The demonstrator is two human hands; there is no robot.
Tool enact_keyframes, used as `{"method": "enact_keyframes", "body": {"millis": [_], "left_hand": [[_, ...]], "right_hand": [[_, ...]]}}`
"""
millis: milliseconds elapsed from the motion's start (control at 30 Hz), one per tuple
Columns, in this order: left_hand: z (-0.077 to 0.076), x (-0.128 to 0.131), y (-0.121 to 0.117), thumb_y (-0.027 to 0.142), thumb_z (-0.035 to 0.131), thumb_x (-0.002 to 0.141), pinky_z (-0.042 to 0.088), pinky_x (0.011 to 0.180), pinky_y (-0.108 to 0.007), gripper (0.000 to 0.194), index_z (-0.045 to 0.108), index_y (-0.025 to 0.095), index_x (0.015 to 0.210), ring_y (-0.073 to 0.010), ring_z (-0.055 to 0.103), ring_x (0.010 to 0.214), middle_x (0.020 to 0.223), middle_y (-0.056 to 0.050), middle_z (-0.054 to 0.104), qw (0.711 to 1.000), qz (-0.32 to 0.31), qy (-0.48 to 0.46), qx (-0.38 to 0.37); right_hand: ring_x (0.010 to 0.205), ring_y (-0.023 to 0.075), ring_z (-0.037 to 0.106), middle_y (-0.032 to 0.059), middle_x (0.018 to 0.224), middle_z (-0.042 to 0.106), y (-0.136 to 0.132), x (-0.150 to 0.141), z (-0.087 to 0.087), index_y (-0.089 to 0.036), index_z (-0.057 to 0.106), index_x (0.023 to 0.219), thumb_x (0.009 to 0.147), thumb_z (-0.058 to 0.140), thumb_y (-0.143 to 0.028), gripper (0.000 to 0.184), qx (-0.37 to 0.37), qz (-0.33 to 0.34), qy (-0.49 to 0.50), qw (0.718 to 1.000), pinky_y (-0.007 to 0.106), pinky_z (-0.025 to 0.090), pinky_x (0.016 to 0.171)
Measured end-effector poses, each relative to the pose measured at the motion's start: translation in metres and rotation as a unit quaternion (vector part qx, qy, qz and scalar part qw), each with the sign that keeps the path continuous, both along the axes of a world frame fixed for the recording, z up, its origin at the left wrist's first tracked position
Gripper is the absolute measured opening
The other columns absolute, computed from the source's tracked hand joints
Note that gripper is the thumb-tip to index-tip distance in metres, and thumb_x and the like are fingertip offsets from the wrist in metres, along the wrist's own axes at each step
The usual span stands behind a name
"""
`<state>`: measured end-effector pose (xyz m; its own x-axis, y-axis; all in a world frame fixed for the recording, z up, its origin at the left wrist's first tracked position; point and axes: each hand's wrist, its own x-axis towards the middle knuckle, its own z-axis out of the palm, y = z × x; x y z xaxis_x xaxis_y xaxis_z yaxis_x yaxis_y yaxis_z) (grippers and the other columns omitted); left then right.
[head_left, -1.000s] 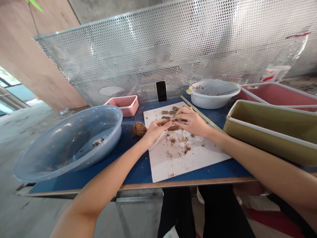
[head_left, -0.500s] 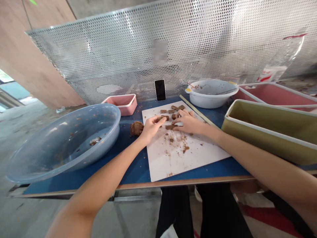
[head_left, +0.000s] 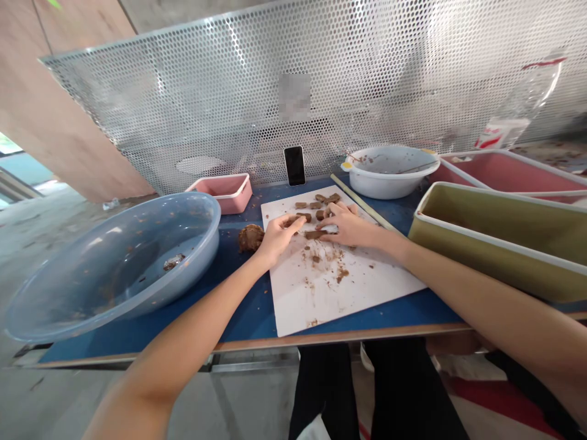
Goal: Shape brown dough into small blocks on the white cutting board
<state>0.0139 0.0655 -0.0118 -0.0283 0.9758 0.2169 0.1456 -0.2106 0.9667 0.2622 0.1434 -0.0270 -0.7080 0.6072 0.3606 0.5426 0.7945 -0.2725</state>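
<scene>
My left hand (head_left: 275,236) rests on the left edge of a white board (head_left: 330,293), its fingers pinching a small brown clay piece (head_left: 293,219). My right hand (head_left: 351,225) lies across the board's far part, fingertips touching another brown piece (head_left: 315,234). Several more brown pieces (head_left: 321,200) lie in a loose group just beyond both hands. A lump of brown clay (head_left: 250,237) sits on the blue table (head_left: 247,318) left of the board. Crumbs dot the board's middle.
A large blue basin (head_left: 114,263) stands at the left, a small pink tray (head_left: 224,190) behind it. A phone (head_left: 294,165) leans on the perforated metal screen (head_left: 275,91). A white bowl (head_left: 389,172), a wooden stick (head_left: 362,204), an olive tray (head_left: 499,238) and a pink tray (head_left: 513,171) are at the right.
Both hands came apart and lowered onto the board, the left sliding to the board's left edge, the right staying by the pieces. The view shifted slightly.
</scene>
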Motion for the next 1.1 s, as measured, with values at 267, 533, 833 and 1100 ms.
{"method": "enact_keyframes", "body": {"millis": [267, 533, 833, 1100], "left_hand": [[0.001, -0.003, 0.001, 0.061, 0.086, 0.092, 0.051, 0.082, -0.037, 0.04, 0.086, 0.021, 0.097, -0.0232, 0.065, 0.088, 0.093, -0.007, 0.079, 0.998, -0.016, 0.051, 0.022], [0.018, -0.021, 0.001, 0.041, 0.078, 0.1, 0.053, 0.108, -0.049, 0.017, 0.081, 0.024, 0.098, -0.0303, 0.067, 0.113, 0.106, -0.009, 0.081, 0.91, -0.179, 0.331, 0.174], [0.008, -0.02, 0.001, 0.04, 0.08, 0.101, 0.055, 0.114, -0.051, 0.019, 0.086, 0.024, 0.11, -0.0313, 0.07, 0.119, 0.111, -0.01, 0.074, 0.898, -0.204, 0.371, 0.121], [0.005, -0.018, 0.003, 0.038, 0.079, 0.102, 0.055, 0.113, -0.051, 0.018, 0.086, 0.024, 0.111, -0.0314, 0.068, 0.119, 0.11, -0.01, 0.075, 0.891, -0.205, 0.384, 0.129]], "right_hand": [[0.136, 0.0422, 0.058, 0.0151, 0.132, 0.068, 0.002, -0.001, -0.002, -0.032, 0.089, 0.117, 0.109, 0.064, -0.041, 0.028, -0.04, -0.01, 0.044, 0.998, 0.068, 0.046, 0.111], [0.153, 0.0447, 0.046, 0.0083, 0.162, 0.063, 0.005, -0.015, -0.001, -0.032, 0.092, 0.101, 0.1, 0.052, -0.022, 0.041, -0.065, -0.108, 0.035, 0.991, 0.068, 0.043, 0.12], [0.163, 0.0478, 0.034, 0.0072, 0.18, 0.049, -0.011, -0.018, 0.019, -0.027, 0.092, 0.105, 0.1, 0.053, -0.02, 0.04, -0.05, -0.119, -0.007, 0.992, 0.073, 0.036, 0.124], [0.165, 0.0478, 0.034, 0.0021, 0.185, 0.042, -0.01, -0.019, 0.015, -0.026, 0.088, 0.094, 0.099, 0.057, -0.024, 0.032, -0.012, -0.108, -0.046, 0.993, 0.075, 0.032, 0.126]]}}
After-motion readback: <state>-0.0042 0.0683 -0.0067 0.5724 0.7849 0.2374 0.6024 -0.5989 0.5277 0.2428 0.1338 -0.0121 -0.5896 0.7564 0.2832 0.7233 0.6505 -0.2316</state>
